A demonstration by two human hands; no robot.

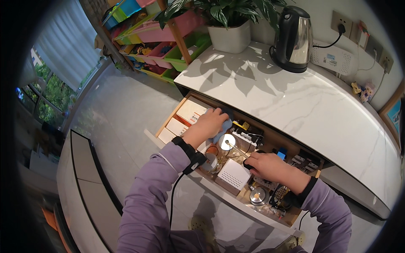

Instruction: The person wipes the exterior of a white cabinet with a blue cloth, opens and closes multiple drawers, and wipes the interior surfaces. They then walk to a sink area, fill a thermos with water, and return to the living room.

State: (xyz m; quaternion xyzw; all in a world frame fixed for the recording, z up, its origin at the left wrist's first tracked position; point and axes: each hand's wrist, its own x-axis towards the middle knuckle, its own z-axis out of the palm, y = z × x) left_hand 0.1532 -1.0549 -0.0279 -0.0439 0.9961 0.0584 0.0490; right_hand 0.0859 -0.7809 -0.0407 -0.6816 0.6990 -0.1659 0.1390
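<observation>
My left hand [212, 122] is over the left part of an open drawer [218, 197], its fingers curled on a crumpled blue cloth [225, 127]. My right hand [269, 165] grips a dark round part, possibly a handle [248, 163], mostly hidden by the fingers. From it a thin pale rod [238, 150] slants to a round white top [227, 142], which seems to belong to a clear jar. Close by stand a second clear jar [210, 163] and a white box with a perforated face [234, 174].
White boxes [191, 110] fill the drawer's left end; a round metal-topped container [258, 196], power strips and cables lie to the right. Behind, a marble-patterned countertop [303, 107] carries an electric kettle [292, 39], a potted plant [231, 36] and a white router [330, 58].
</observation>
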